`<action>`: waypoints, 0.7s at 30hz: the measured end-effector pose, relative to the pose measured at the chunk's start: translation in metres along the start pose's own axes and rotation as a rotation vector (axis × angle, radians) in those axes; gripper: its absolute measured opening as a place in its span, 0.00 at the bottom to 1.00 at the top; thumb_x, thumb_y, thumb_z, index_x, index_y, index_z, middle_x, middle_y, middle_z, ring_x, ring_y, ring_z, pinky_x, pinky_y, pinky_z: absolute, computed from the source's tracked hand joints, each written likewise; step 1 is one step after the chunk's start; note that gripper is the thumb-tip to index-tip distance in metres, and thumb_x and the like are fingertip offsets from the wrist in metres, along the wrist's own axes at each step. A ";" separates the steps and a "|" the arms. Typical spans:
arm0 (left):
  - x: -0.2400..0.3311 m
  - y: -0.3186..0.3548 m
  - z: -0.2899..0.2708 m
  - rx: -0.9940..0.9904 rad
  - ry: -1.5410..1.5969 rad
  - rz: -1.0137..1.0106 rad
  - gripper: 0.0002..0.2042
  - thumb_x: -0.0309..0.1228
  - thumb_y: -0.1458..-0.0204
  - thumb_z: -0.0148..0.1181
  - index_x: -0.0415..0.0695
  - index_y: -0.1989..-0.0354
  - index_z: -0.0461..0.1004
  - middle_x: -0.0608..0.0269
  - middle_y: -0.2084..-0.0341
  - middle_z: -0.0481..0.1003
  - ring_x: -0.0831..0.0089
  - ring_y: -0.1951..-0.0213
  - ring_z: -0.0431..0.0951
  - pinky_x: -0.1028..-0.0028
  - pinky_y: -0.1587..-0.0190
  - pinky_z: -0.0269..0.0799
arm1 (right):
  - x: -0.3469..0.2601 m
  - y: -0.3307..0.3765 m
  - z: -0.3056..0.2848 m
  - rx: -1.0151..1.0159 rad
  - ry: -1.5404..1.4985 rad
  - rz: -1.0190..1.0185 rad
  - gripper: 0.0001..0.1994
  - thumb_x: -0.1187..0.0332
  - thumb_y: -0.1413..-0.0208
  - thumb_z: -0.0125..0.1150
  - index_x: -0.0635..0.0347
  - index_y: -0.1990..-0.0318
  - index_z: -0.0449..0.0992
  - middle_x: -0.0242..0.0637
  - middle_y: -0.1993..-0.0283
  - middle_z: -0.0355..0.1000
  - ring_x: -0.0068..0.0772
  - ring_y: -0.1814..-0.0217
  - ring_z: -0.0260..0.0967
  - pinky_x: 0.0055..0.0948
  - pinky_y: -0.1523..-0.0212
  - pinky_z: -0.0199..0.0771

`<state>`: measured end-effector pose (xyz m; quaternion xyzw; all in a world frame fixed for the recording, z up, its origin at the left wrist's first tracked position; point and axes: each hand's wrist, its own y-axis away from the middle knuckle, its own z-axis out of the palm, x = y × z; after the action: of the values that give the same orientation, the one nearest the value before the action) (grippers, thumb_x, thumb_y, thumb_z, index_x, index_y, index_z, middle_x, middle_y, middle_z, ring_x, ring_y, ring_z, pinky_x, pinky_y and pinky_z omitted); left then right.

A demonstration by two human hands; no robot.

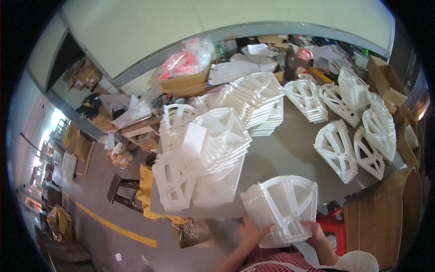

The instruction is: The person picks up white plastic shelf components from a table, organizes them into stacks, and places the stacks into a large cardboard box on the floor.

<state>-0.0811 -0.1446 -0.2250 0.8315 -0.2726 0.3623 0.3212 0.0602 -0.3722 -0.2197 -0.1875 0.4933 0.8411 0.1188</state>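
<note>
I hold a stack of white plastic fan-shaped frames [283, 206] at the near edge of the grey table [281, 156]. My left hand [251, 232] grips the stack's lower left corner. The lower right corner sits in my right hand [316, 233]. More stacks of the same white frames lie on the table: a big jumbled pile [204, 154] at the left, a tall stack [256, 102] behind it, and several stacks [358, 131] at the right.
Open cardboard boxes [392, 84] stand at the table's right side, and a large one [385, 217] is near my right arm. A red stool [333, 226] sits below. Boxes, papers and bags [186, 63] crowd the far edge. A dark stool [122, 192] stands on the floor at left.
</note>
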 end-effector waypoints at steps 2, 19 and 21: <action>-0.039 0.032 0.019 0.127 0.305 -0.042 0.47 0.48 0.65 0.76 0.30 0.42 0.55 0.37 0.44 0.61 0.48 0.44 0.64 0.55 0.44 0.64 | 0.015 0.004 -0.005 -0.192 0.064 -0.037 0.26 0.72 0.55 0.61 0.68 0.44 0.68 0.43 0.51 0.74 0.42 0.49 0.71 0.40 0.46 0.69; -0.176 0.335 -0.213 0.485 1.271 -0.198 0.23 0.22 0.57 0.68 0.35 0.50 0.70 0.53 0.59 0.77 0.63 0.60 0.80 0.64 0.55 0.77 | 0.257 0.128 0.188 -0.697 0.609 -0.002 0.28 0.78 0.57 0.63 0.67 0.43 0.68 0.44 0.51 0.73 0.39 0.51 0.74 0.36 0.47 0.72; -0.191 0.366 -0.239 0.614 1.303 -0.215 0.27 0.23 0.58 0.68 0.34 0.47 0.66 0.51 0.57 0.76 0.61 0.58 0.79 0.64 0.54 0.77 | 0.285 0.133 0.220 -0.762 0.816 -0.019 0.28 0.78 0.57 0.61 0.66 0.42 0.67 0.43 0.50 0.73 0.38 0.50 0.73 0.35 0.47 0.72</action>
<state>-0.5466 -0.1639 -0.1233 0.5217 0.1712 0.8104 0.2043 -0.2918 -0.2398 -0.1408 -0.5321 0.1587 0.8180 -0.1503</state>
